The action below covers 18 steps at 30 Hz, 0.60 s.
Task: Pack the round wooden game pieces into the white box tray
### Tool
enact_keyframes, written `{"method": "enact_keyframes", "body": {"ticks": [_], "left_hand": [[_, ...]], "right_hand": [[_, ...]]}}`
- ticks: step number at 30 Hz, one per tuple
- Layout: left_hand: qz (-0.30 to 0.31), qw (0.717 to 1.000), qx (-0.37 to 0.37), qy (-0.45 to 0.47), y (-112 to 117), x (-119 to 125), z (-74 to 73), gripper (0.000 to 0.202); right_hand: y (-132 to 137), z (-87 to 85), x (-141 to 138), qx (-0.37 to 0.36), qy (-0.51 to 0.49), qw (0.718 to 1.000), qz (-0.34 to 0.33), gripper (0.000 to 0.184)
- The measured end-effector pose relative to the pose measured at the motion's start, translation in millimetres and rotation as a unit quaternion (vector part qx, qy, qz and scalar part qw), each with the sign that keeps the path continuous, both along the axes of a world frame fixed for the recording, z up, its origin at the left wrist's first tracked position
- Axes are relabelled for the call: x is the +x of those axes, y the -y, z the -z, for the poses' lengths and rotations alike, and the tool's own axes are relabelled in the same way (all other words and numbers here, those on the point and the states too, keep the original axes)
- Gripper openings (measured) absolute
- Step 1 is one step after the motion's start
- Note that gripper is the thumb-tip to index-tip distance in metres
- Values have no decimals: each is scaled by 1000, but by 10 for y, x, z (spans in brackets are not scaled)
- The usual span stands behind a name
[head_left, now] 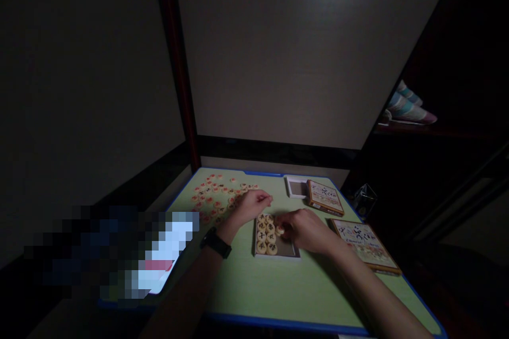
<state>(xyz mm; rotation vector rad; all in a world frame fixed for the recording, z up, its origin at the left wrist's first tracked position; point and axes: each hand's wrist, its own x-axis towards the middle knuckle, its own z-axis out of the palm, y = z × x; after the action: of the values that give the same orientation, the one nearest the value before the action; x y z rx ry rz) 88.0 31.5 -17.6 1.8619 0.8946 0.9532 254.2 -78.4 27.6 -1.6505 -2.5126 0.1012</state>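
Note:
On a light green table (254, 286) with a blue rim lies a shallow open box (295, 251) holding several round wooden game pieces (266, 233) in rows. My right hand (304, 230) rests over the box's right part, fingers pinched on one round piece (280, 231). My left hand (252, 205), with a dark watch (217, 243) on the wrist, hovers just behind the box, fingers curled and pinched together; what they hold is hidden. Several loose round pieces (214, 196) with red and black marks lie scattered at the far left of the table.
An empty white box tray (294, 187) and a printed lid (324, 197) sit at the far right. Another printed box lid (366, 244) lies at the right edge. A blurred-out patch (119, 254) covers the near left. A dark wooden post (178, 63) rises behind the table.

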Motion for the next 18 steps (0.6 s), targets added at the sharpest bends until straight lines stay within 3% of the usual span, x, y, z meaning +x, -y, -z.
{"method": "enact_keyframes", "body": {"ticks": [5,13,18], "left_hand": [[-6,999,23,-30,47,13,-15,19],[-48,973,104,-201,214,-25,-181,25],[-45,965,120,-229,251,-16,-207,27]], "right_hand": [[10,9,-8,0,14,1000,6,20],[15,14,-25,1,12,1000,1,18],[-4,39,-21,9,11,1000,9,14]]}}
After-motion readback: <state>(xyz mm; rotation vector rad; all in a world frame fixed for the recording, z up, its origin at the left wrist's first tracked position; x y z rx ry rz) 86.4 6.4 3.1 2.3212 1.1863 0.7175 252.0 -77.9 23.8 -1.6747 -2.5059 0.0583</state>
